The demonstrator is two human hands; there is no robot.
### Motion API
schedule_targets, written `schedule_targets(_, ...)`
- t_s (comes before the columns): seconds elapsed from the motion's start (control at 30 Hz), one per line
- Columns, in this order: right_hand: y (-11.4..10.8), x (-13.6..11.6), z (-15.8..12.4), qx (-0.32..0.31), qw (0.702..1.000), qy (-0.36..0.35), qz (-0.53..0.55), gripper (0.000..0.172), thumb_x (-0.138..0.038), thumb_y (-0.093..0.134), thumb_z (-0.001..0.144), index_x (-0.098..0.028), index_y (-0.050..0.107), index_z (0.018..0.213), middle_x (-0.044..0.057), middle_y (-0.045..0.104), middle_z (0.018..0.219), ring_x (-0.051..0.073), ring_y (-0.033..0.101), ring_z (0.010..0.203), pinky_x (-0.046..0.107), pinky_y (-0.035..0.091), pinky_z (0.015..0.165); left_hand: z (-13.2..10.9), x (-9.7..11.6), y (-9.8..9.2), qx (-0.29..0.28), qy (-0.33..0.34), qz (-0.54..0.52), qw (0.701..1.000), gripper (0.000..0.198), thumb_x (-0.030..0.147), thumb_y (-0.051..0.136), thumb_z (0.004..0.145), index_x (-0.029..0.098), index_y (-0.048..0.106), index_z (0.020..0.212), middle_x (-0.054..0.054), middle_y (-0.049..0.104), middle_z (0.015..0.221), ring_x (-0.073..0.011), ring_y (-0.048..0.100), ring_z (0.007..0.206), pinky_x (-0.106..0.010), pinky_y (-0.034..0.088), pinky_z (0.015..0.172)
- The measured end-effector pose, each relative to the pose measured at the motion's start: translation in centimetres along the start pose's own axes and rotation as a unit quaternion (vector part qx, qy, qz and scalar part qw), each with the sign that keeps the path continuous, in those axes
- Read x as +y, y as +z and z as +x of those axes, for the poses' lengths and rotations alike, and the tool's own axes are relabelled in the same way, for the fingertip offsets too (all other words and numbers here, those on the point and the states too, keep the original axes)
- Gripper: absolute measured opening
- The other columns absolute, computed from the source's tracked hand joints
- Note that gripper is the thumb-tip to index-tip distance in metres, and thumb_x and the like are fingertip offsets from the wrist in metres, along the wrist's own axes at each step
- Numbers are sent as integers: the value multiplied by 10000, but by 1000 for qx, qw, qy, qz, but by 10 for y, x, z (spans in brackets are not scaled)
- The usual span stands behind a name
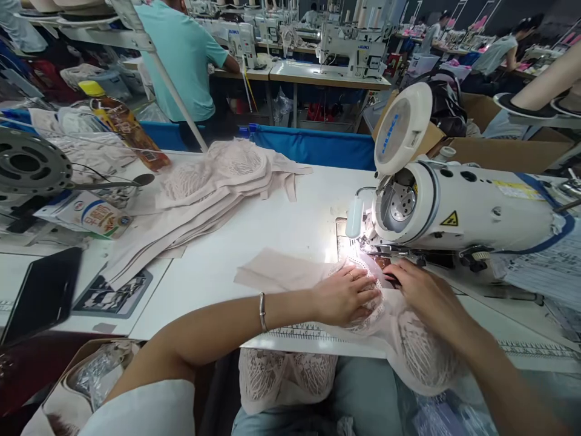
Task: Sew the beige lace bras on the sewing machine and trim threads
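Observation:
A pale pink lace bra [420, 348] lies under the lit needle area of the white sewing machine [476, 206], one cup hanging over the table's front edge. My left hand [347, 295] rests flat on the nearer cup, fingers stretched out. Right of the needle, my right hand [417, 290] is closed at the bra's edge, with a small dark thing at its fingertips that I cannot make out. Another lace bra [288, 375] lies across my lap. Stacked bras [218, 181] are heaped on the table to the left.
On the left are a drink bottle [129, 127], a milk carton [86, 212] and a dark phone [43, 297]. A ruler strip [304, 332] runs along the front edge. Cardboard boxes [503, 154] stand behind the machine. A person in a teal shirt [179, 60] sits beyond the table.

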State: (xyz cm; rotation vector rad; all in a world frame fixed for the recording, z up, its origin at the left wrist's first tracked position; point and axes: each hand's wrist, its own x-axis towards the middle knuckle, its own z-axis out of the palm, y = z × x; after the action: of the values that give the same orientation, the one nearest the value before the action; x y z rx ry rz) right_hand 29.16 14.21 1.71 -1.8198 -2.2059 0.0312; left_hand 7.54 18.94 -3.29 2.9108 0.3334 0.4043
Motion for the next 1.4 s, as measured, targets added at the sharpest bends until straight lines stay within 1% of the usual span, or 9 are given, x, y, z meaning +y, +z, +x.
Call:
schedule_targets(0.07,27,-3,8,9,998,54,30,172,-240,461,888,-232,628,848,56,700,814,191,608,634,276,356,529,3,-11,-5,-13,31,-42,999,374,338,457,1051,145,586,1345,-97,603,1396,-238,543,1275,-364,396,1107)
schedule_targets(0.17,56,-10,15,41,989,139,33,149,-352,529,879,-232,576,805,37,680,740,201,580,612,273,299,519,9,-20,-9,-19,-66,-42,997,277,200,403,1057,129,649,1163,-74,705,1157,-166,637,1055,-262,491,913)
schedule_targets(0.3,63,-12,14,56,983,170,34,255,-388,521,875,-242,499,667,19,620,631,187,529,574,275,255,516,14,-12,1,-3,-158,84,984,326,218,386,1047,42,645,1139,-186,665,1202,-273,617,1101,-380,488,900)
schedule_targets(0.43,61,-14,9,85,983,146,66,284,-433,485,898,-245,505,686,15,620,648,181,525,575,275,320,541,9,0,13,38,-120,189,974,531,384,406,1052,-61,566,1293,-271,581,1355,-359,499,1318,-489,347,1108)
schedule_targets(0.6,68,-15,6,116,981,127,89,244,-426,475,912,-248,509,748,14,638,652,190,581,571,283,378,559,7,0,16,22,-108,156,982,527,446,455,1034,-23,632,1195,-226,667,1209,-319,617,1134,-403,435,981)
schedule_targets(0.83,75,-15,0,134,986,62,71,94,-263,460,904,-232,539,864,4,664,656,176,619,507,266,411,523,8,-7,11,6,-100,104,990,524,446,468,1033,-11,583,1261,-247,624,1312,-318,585,1207,-414,453,960)
schedule_targets(1.03,76,-17,-3,145,989,7,-38,248,-140,448,927,-183,669,1031,30,709,679,190,658,553,280,472,561,6,-13,6,35,-105,26,993,556,484,543,977,40,518,1311,-237,550,1405,-349,514,1300,-479,416,1060)
schedule_targets(1.2,69,-22,-3,170,982,-58,-60,397,-55,397,933,-146,655,1221,68,775,995,179,724,775,252,544,714,6,-16,8,20,-90,46,995,668,501,467,999,-30,434,1404,-258,515,1440,-361,506,1305,-450,379,1089)
schedule_targets(1.4,69,-26,-6,164,978,-80,-101,482,12,383,901,-119,624,1297,55,772,1062,148,710,727,253,533,665,6,-17,9,27,-68,58,996,667,472,471,1002,-92,486,1359,-272,569,1376,-361,529,1274,-439,401,1075)
